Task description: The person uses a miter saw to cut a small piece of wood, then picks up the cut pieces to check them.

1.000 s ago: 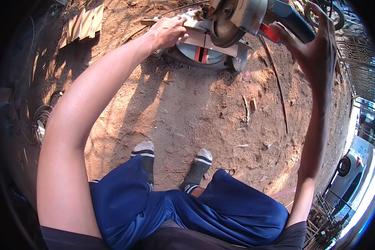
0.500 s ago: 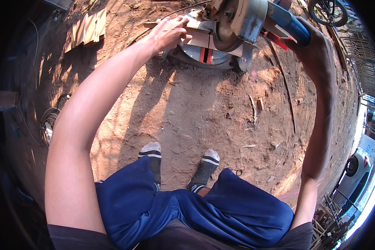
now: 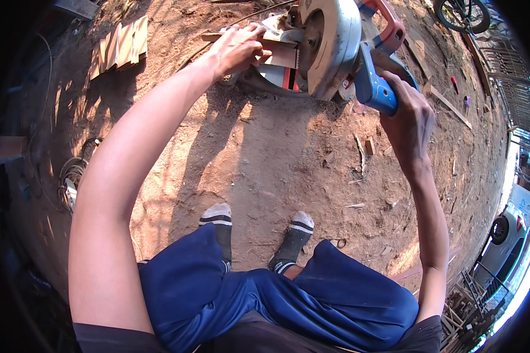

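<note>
The miter saw [image 3: 333, 50] stands on the dirt ahead of me, with its rounded metal guard lowered over a flat wooden board [image 3: 282, 56] lying across the round base [image 3: 270, 76]. My left hand [image 3: 235, 50] grips the board at its left part, fingers curled over it near the fence. My right hand [image 3: 407, 112] is closed round the blue handle [image 3: 376, 88] at the saw's right. The blade and the right end of the board are mostly hidden behind the guard.
Pale board offcuts [image 3: 121, 44] lie at the upper left. A coiled cable [image 3: 72, 173] is at the left edge. Scraps and sticks [image 3: 450, 106] lie on the dirt, with a bicycle wheel [image 3: 462, 15] at the upper right and a car [image 3: 500, 235] beyond at the far right.
My right hand has swung down and leftward with the handle, and the saw's head has come down toward the board. My left hand stays on the board.
</note>
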### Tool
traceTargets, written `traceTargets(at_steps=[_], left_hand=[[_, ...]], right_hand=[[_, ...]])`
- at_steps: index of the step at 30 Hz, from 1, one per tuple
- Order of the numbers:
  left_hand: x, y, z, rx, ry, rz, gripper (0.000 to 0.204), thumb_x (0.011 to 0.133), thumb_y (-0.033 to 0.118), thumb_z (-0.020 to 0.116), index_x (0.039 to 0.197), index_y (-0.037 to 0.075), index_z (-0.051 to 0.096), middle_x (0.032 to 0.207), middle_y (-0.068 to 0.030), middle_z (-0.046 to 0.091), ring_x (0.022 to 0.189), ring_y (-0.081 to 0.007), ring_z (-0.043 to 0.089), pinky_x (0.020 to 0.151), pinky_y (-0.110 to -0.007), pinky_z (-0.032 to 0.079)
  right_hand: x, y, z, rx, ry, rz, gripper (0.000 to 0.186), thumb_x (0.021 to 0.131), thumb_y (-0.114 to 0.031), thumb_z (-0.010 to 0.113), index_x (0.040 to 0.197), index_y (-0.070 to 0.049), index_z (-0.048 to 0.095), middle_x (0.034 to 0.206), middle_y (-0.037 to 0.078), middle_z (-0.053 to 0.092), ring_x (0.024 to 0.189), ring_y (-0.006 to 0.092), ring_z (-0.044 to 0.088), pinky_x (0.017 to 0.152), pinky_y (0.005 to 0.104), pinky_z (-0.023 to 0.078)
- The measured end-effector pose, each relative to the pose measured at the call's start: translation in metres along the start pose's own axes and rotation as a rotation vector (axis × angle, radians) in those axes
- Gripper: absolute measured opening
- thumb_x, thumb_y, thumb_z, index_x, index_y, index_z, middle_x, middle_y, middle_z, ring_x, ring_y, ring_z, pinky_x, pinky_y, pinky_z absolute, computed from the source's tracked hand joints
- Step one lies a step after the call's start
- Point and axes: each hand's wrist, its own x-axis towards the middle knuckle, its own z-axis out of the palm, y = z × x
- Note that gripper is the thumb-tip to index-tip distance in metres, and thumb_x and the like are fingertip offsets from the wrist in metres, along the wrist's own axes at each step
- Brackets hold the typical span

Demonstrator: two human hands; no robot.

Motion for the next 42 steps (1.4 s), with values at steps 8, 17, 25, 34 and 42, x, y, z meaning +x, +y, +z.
traceTargets(at_steps=[8, 17, 25, 34, 42], left_hand=[[-0.004, 0.004, -0.008, -0.018, -0.039, -0.027, 0.040, 0.089, 0.036, 0.071, 0.128, 0.036, 0.069, 0.132, -0.0081, 0.048, 0.127, -0.0250, 0.049, 0.102, -0.046, 0.047], [0.004, -0.001, 0.015, 0.054, -0.050, -0.029, 0.043, 0.093, 0.032, 0.066, 0.136, 0.039, 0.064, 0.141, -0.0108, 0.044, 0.132, -0.0282, 0.049, 0.102, -0.050, 0.050], [0.009, -0.031, 0.067, 0.419, 0.140, 0.195, 0.043, 0.102, 0.038, 0.054, 0.145, 0.043, 0.053, 0.152, -0.0160, 0.045, 0.138, -0.0299, 0.047, 0.099, -0.044, 0.054], [0.003, -0.025, 0.046, 0.334, 0.079, 0.119, 0.039, 0.104, 0.038, 0.051, 0.143, 0.037, 0.056, 0.152, -0.0154, 0.045, 0.134, -0.0274, 0.050, 0.098, -0.042, 0.050], [-0.015, 0.004, 0.011, 0.028, 0.247, 0.094, 0.021, 0.099, 0.029, 0.058, 0.111, 0.019, 0.072, 0.132, -0.0151, 0.057, 0.126, -0.0302, 0.054, 0.096, -0.041, 0.048]], right_hand=[[-0.022, -0.018, 0.023, -0.008, 0.101, -0.083, 0.036, 0.078, -0.009, 0.076, 0.112, -0.015, 0.070, 0.080, 0.005, 0.065, 0.071, 0.0229, 0.064, 0.069, 0.0362, 0.051], [-0.026, -0.014, 0.025, -0.014, 0.050, 0.011, 0.038, 0.077, -0.005, 0.074, 0.113, -0.013, 0.070, 0.082, 0.005, 0.066, 0.074, 0.0244, 0.065, 0.070, 0.0378, 0.050], [-0.020, -0.011, 0.018, 0.002, 0.004, -0.006, 0.041, 0.073, -0.003, 0.074, 0.112, -0.015, 0.070, 0.086, 0.006, 0.070, 0.077, 0.0241, 0.067, 0.071, 0.0378, 0.050], [-0.021, -0.010, 0.020, 0.036, 0.020, -0.007, 0.040, 0.074, -0.003, 0.073, 0.111, -0.015, 0.069, 0.085, 0.006, 0.069, 0.076, 0.0250, 0.067, 0.072, 0.0379, 0.050], [-0.020, -0.009, 0.020, 0.023, 0.016, -0.004, 0.040, 0.074, -0.003, 0.073, 0.112, -0.015, 0.069, 0.084, 0.006, 0.069, 0.076, 0.0259, 0.067, 0.071, 0.0385, 0.050]])
